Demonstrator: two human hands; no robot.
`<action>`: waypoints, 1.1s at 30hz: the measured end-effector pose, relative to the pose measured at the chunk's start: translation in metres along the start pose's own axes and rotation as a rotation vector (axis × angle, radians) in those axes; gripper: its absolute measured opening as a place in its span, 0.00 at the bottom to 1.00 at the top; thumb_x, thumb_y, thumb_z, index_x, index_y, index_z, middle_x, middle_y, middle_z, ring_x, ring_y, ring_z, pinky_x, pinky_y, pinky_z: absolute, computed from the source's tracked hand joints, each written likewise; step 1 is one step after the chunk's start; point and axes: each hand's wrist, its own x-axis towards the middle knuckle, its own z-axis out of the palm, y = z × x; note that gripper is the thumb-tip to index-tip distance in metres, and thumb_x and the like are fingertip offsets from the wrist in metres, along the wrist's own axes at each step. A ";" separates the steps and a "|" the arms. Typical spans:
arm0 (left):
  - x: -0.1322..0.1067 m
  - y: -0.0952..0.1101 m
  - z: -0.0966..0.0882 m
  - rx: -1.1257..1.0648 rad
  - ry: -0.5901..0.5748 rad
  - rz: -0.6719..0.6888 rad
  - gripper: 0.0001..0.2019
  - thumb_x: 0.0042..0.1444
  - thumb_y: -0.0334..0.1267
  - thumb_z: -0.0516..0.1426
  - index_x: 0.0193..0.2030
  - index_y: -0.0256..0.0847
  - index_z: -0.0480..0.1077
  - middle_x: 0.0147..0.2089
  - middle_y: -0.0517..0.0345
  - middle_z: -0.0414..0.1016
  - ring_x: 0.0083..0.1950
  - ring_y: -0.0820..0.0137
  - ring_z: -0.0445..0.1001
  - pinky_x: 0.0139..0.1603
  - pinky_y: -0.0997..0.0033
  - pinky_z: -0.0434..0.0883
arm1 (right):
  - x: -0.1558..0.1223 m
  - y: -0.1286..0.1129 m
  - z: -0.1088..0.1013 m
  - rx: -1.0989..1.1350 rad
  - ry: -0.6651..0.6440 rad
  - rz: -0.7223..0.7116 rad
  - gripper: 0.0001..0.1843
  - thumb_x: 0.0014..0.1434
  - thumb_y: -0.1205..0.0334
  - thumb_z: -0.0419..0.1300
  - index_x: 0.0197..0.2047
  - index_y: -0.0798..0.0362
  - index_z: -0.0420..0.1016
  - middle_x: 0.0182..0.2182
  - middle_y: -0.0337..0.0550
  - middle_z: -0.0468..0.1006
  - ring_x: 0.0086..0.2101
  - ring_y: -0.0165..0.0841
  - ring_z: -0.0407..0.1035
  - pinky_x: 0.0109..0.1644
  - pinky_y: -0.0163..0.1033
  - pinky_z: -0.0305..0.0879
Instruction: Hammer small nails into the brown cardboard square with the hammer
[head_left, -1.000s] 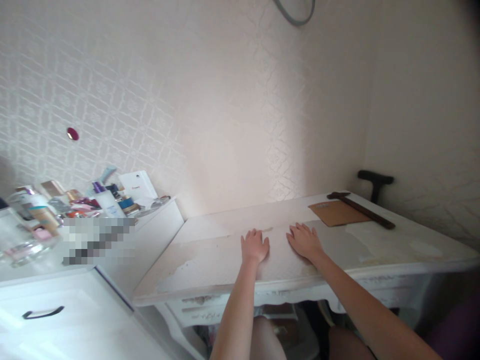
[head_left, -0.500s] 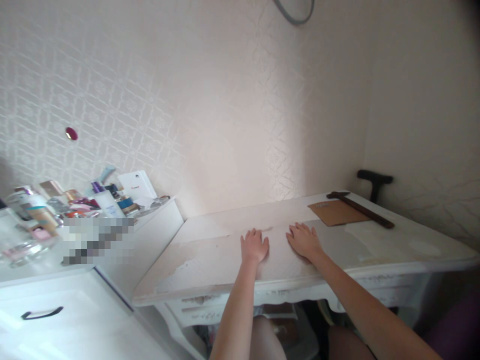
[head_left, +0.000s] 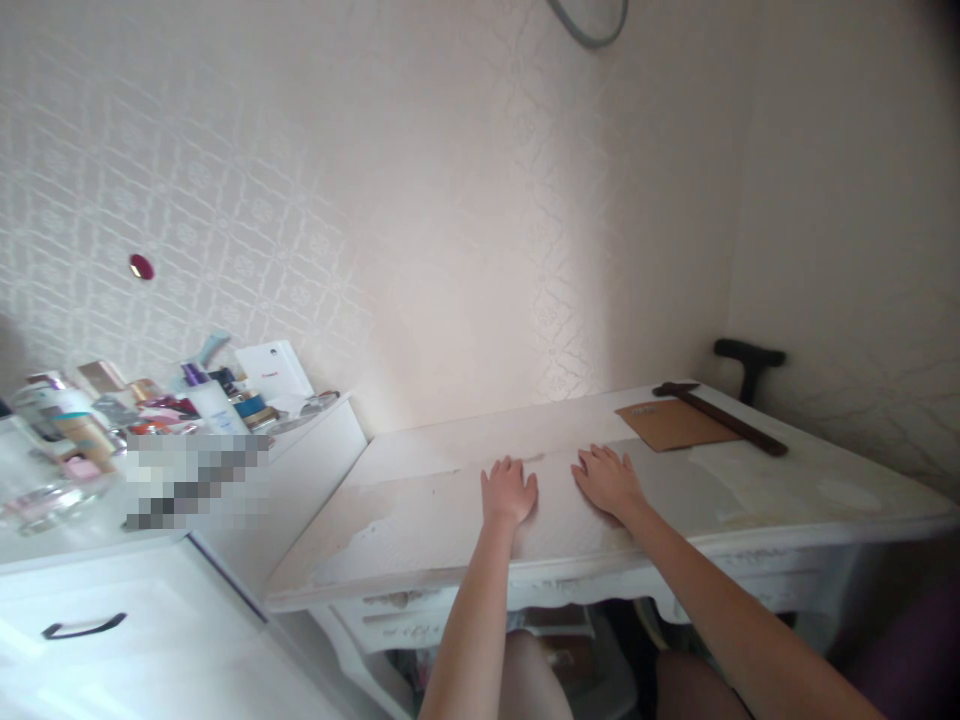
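Note:
Both hands rest palm down on a worn white table (head_left: 442,530). My left hand (head_left: 510,492) lies left of the table's middle, fingers extended, holding nothing. A short gap to its right, my right hand (head_left: 606,480) lies flat with its fingers spread and nothing in it. To the right of that hand is a flat brown cardboard-like sheet (head_left: 667,428) with some small things on its far left corner, too small to make out. A hammer (head_left: 739,422) with a dark wooden handle lies across the sheet's right edge.
Left of the table stands a white cabinet (head_left: 135,630) crowded with bottles and jars, among them a purple-capped bottle (head_left: 216,405) and a white box (head_left: 274,370). A black T-shaped handle (head_left: 750,358) rises behind the table's right end. A patterned wall (head_left: 465,250) closes off the back.

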 end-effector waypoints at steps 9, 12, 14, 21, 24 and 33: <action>0.001 0.000 0.001 -0.012 0.001 -0.004 0.22 0.64 0.47 0.44 0.59 0.42 0.63 0.66 0.48 0.59 0.67 0.59 0.55 0.66 0.49 0.49 | 0.000 0.000 -0.001 0.002 0.003 -0.001 0.25 0.65 0.55 0.42 0.59 0.57 0.66 0.62 0.56 0.60 0.62 0.46 0.49 0.61 0.58 0.43; 0.001 0.000 0.000 -0.007 -0.007 -0.006 0.22 0.64 0.47 0.44 0.60 0.41 0.62 0.66 0.48 0.58 0.67 0.59 0.54 0.66 0.49 0.49 | -0.001 0.000 -0.002 0.003 0.006 -0.004 0.25 0.65 0.56 0.42 0.58 0.57 0.66 0.62 0.56 0.60 0.62 0.47 0.49 0.61 0.58 0.43; 0.001 0.000 0.000 -0.002 -0.011 -0.007 0.22 0.64 0.47 0.44 0.61 0.41 0.62 0.66 0.48 0.58 0.67 0.59 0.54 0.66 0.49 0.50 | -0.001 0.000 -0.002 0.003 0.007 -0.006 0.25 0.65 0.56 0.42 0.58 0.57 0.66 0.62 0.56 0.60 0.62 0.46 0.49 0.61 0.58 0.43; 0.000 0.001 -0.001 0.003 -0.016 -0.010 0.22 0.64 0.47 0.44 0.61 0.41 0.62 0.67 0.48 0.58 0.67 0.59 0.54 0.65 0.49 0.50 | -0.001 0.000 -0.002 -0.001 0.005 -0.002 0.25 0.65 0.55 0.42 0.58 0.57 0.66 0.62 0.55 0.60 0.62 0.46 0.49 0.62 0.57 0.43; 0.000 0.001 -0.001 -0.002 -0.006 -0.006 0.22 0.64 0.47 0.44 0.60 0.41 0.63 0.66 0.48 0.59 0.67 0.59 0.55 0.65 0.49 0.50 | -0.001 -0.001 -0.002 -0.005 0.004 0.000 0.25 0.65 0.55 0.42 0.58 0.57 0.66 0.62 0.55 0.60 0.62 0.46 0.49 0.62 0.57 0.43; 0.000 0.000 -0.001 0.008 -0.008 -0.005 0.22 0.64 0.47 0.44 0.61 0.42 0.62 0.66 0.48 0.59 0.67 0.59 0.55 0.65 0.50 0.51 | 0.000 0.000 -0.001 -0.016 0.005 -0.006 0.24 0.65 0.55 0.42 0.57 0.56 0.67 0.62 0.55 0.60 0.61 0.46 0.50 0.61 0.57 0.43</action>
